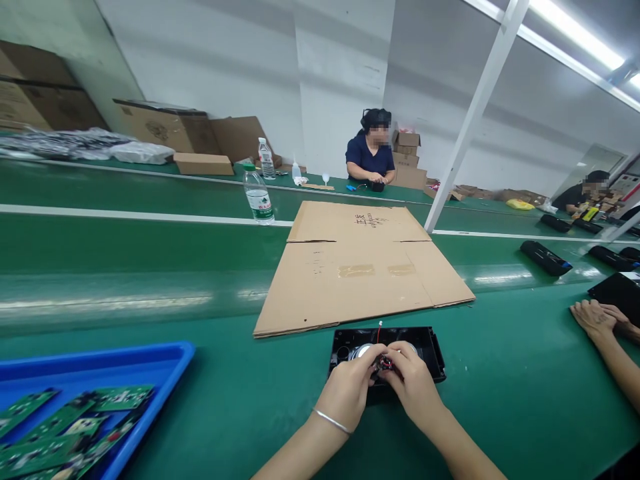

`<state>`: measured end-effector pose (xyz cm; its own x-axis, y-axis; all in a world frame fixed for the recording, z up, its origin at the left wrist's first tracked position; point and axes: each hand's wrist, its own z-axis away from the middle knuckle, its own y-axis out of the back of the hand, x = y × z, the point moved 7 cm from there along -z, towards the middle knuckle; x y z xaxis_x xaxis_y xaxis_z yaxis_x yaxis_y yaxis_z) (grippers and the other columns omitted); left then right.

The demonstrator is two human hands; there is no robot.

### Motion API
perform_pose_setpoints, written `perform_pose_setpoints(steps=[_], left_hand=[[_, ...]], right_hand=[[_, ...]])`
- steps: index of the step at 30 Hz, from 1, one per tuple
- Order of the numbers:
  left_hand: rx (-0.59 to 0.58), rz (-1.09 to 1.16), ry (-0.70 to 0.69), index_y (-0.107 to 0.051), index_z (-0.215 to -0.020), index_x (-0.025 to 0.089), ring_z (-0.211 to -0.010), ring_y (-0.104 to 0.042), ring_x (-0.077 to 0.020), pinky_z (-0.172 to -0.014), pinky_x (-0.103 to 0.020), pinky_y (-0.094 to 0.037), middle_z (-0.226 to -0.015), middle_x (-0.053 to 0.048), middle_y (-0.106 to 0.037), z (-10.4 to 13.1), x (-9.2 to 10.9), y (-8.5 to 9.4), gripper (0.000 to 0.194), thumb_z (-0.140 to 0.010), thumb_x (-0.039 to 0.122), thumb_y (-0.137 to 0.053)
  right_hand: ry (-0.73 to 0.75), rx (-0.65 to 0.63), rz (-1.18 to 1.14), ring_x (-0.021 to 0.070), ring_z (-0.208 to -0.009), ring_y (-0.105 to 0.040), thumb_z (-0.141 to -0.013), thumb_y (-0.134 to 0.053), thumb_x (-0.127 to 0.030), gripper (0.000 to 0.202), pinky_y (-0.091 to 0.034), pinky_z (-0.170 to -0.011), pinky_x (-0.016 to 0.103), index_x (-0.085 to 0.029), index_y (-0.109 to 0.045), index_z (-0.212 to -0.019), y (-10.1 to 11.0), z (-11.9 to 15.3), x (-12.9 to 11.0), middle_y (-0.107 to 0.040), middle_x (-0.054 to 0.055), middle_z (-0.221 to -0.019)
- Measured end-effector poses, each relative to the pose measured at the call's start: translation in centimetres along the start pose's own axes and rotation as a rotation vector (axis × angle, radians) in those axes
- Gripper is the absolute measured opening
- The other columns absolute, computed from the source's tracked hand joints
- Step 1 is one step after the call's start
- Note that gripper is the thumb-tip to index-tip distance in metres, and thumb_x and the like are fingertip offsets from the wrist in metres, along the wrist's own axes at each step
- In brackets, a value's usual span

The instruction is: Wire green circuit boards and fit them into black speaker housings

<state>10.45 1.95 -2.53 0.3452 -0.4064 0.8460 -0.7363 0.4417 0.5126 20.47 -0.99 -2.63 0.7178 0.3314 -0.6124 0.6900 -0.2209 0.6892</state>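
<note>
In front of me on the green table lies a black plastic speaker housing [427, 343], its inside facing up. Round silver speaker parts show in it, partly covered by my fingers. My left hand [350, 383] and my right hand [413, 380] meet over its middle. Both pinch a small bundle of red and black wires [384, 363]; its exact ends are hidden by the fingers. A thin red lead with a white connector [380, 324] sticks up behind my fingertips. A silver bangle circles my left wrist.
A blue tray [173, 363] with green circuit boards [123, 398] stands at the left. Beyond the housing lies a flat cardboard sheet [360, 287], with a water bottle [259, 200] behind it. At right are a co-worker's hands [595, 317] and black speakers [545, 258]. Another person sits across.
</note>
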Motion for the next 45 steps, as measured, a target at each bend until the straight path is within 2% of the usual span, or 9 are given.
perform_pose_setpoints(steps=[13, 18, 22, 26, 28, 31, 33, 39, 45], left_hand=[[-0.017, 0.048, 0.128, -0.048, -0.102, 0.021, -0.057, -0.061, -0.0125, -0.055, -0.021, -0.047, -0.072, -0.003, -0.062, 0.1, 0.0, 0.1, 0.031, -0.080, 0.014, -0.026], [-0.019, -0.063, 0.239, -0.044, -0.109, 0.022, -0.058, -0.062, -0.0169, -0.054, -0.023, -0.046, -0.062, -0.001, -0.061, 0.5, -0.5, 0.8, 0.031, -0.081, 0.015, -0.032], [-0.034, -0.127, 0.309, -0.042, -0.110, 0.021, -0.059, -0.062, -0.0170, -0.055, -0.023, -0.045, -0.063, -0.001, -0.062, 0.7, -0.7, 1.1, 0.031, -0.081, 0.015, -0.033], [0.023, -0.126, 0.318, -0.042, -0.108, 0.021, -0.059, -0.063, -0.0171, -0.055, -0.023, -0.044, -0.061, -0.001, -0.062, 0.6, -1.0, 1.4, 0.027, -0.082, 0.018, -0.034], [0.090, -0.125, 0.316, -0.042, -0.109, 0.020, -0.059, -0.063, -0.0177, -0.055, -0.023, -0.044, -0.060, -0.002, -0.062, 0.6, -1.2, 1.7, 0.027, -0.083, 0.020, -0.035], [0.166, -0.128, 0.290, -0.043, -0.107, 0.019, -0.055, -0.061, -0.0187, -0.052, -0.024, -0.042, -0.057, -0.002, -0.061, 0.6, -1.3, 1.9, 0.025, -0.083, 0.024, -0.034], [0.206, -0.114, 0.268, -0.043, -0.104, 0.019, -0.054, -0.061, -0.0195, -0.051, -0.026, -0.042, -0.057, -0.002, -0.061, 0.6, -1.3, 2.0, 0.024, -0.084, 0.026, -0.034], [0.298, -0.069, 0.236, -0.044, -0.100, 0.019, -0.055, -0.062, -0.0212, -0.052, -0.029, -0.044, -0.064, -0.004, -0.064, 0.8, -1.2, 2.2, 0.022, -0.083, 0.030, -0.035], [0.235, -0.122, 0.217, -0.045, -0.101, 0.020, -0.046, -0.056, -0.0189, -0.046, -0.026, -0.038, -0.053, 0.001, -0.058, 0.8, -0.7, 1.9, 0.022, -0.083, 0.027, -0.033]], right_hand=[[-0.073, -0.059, 0.000, 0.0156, -0.074, -0.051, -0.079, -0.050, -0.010, 0.012, -0.042, -0.064, 0.027, -0.018, -0.056, -0.087, -0.2, -0.2, 0.5, -0.054, 0.002, -0.080], [-0.250, -0.211, 0.051, 0.0199, -0.093, -0.053, -0.077, -0.058, -0.031, 0.039, -0.045, -0.073, 0.031, -0.027, -0.050, -0.115, -0.8, -0.6, 0.9, -0.048, 0.005, -0.117], [-0.277, -0.284, 0.154, 0.0271, -0.115, -0.041, -0.085, -0.039, -0.049, 0.048, -0.039, -0.089, 0.041, -0.025, -0.043, -0.126, -1.3, -0.9, 0.5, -0.039, 0.007, -0.131], [-0.309, -0.143, -0.072, 0.0219, -0.107, -0.048, -0.088, -0.030, -0.049, 0.046, -0.042, -0.086, 0.033, -0.020, -0.052, -0.117, -0.7, -1.0, 1.0, -0.048, 0.007, -0.122], [-0.368, -0.005, -0.226, 0.0179, -0.085, -0.057, -0.086, -0.036, -0.048, 0.042, -0.047, -0.070, 0.028, -0.017, -0.058, -0.102, 0.2, -0.8, 2.0, -0.057, 0.009, -0.105], [-0.441, 0.194, -0.364, 0.0132, -0.060, -0.055, -0.079, -0.051, -0.044, 0.029, -0.045, -0.051, 0.022, -0.016, -0.053, -0.087, 1.4, 0.0, 3.2, -0.060, 0.004, -0.077], [-0.389, 0.238, -0.368, 0.0125, -0.056, -0.055, -0.079, -0.053, -0.038, 0.022, -0.045, -0.050, 0.021, -0.016, -0.052, -0.081, 1.7, 0.2, 3.1, -0.059, 0.002, -0.069], [0.181, 0.113, 0.070, 0.0156, -0.063, -0.058, -0.090, -0.037, -0.024, 0.026, -0.045, -0.058, 0.027, -0.017, -0.061, -0.088, 0.1, 0.3, -1.1, -0.063, 0.005, -0.070], [0.079, 0.166, 0.115, 0.0135, -0.057, -0.057, -0.090, -0.039, -0.029, 0.026, -0.042, -0.051, 0.024, -0.016, -0.056, -0.076, -0.1, 0.5, -0.2, -0.062, 0.003, -0.065]])
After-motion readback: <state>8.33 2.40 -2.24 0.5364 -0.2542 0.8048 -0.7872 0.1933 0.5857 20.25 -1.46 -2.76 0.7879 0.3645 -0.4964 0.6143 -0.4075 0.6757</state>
